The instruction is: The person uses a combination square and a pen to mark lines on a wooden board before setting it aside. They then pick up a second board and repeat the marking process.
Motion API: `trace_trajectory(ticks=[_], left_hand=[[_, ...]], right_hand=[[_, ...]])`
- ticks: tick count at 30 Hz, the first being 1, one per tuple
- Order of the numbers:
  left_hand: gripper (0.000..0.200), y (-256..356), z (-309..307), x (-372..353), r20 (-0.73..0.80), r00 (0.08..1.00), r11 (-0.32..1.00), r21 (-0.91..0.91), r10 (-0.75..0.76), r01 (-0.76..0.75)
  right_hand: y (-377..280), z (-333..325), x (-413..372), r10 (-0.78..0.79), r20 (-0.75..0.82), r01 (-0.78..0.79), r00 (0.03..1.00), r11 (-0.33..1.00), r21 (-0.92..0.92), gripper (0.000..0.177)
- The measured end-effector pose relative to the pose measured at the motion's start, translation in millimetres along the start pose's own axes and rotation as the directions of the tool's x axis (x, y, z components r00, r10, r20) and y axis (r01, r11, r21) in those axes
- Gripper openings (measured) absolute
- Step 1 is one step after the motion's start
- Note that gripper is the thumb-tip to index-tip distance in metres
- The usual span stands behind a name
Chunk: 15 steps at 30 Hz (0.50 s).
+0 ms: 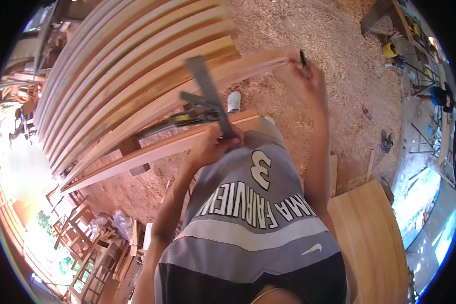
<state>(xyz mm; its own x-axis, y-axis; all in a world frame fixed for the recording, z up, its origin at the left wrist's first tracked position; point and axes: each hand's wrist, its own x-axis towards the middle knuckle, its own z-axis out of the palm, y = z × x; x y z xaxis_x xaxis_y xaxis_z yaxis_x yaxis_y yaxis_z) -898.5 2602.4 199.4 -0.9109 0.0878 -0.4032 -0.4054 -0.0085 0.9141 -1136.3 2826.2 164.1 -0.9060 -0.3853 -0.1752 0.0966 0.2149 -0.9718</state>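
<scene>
sawdust floor [339,76] — planks [126,66] — steel square [207,93]

Beyond the right hand [306,76], sawdust floor [344,61] is left open; the left hand [215,144] is flanked closely by stacked planks [121,66].
</scene>
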Motion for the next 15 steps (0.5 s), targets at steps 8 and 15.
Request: trace_trajectory(ticks=[8,15], left_hand=[[0.019,-7.3,-5.7,39.1,0.509,0.855,0.995,0.065,-0.097,0.075],[0.035,-4.2,-39.8,69.8,0.365,0.925,0.944,0.258,0.101,-0.205]], right_hand=[[-6.4,68.3,-105.0,0.114,0.229,-0.211,0.967,0.864,0.458,0.021],[-9.0,77.8,-146.9,-0.013,-0.144,0.073,0.99,0.905,0.42,0.012]])
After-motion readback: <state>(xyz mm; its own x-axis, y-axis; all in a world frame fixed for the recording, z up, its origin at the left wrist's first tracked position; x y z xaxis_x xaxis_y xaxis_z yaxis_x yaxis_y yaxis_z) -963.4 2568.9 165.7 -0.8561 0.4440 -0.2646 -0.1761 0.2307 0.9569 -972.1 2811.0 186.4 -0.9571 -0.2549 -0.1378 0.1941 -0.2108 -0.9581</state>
